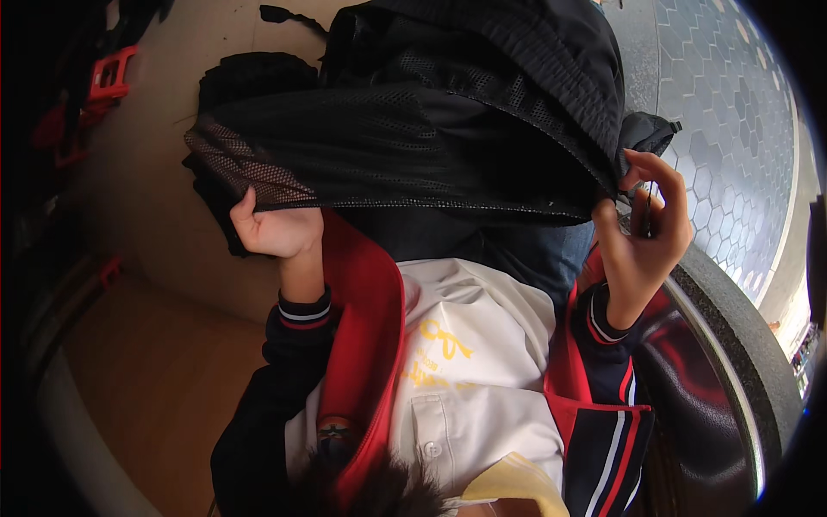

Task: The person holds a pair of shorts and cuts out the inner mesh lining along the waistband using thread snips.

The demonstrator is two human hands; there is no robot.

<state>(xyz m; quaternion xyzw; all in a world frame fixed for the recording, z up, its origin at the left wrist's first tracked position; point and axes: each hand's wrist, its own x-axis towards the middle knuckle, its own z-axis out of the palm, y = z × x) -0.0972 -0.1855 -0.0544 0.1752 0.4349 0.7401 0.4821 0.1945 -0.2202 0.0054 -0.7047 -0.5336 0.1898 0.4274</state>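
Observation:
A black garment with a mesh lining [387, 142] is stretched between my two hands across my lap. My left hand [278, 229] is on its left part, the fingers beneath the see-through mesh and the thumb outside at the edge. At the right end, my right hand [646, 220] pinches the edge between thumb and fingers, and a thin dark thread or cord hangs by the fingers. A gathered, ribbed band [562, 71] of black cloth curves above the lining. More black cloth [258, 71] lies beyond at the upper left.
A dark bag or cloth with a strap end [649, 132] lies beyond my right hand. A stone ledge with a metal rim [723, 362] curves along the right, by hexagonal paving [717, 129]. Red plastic stools [113, 74] stand at the upper left on a light floor [168, 161].

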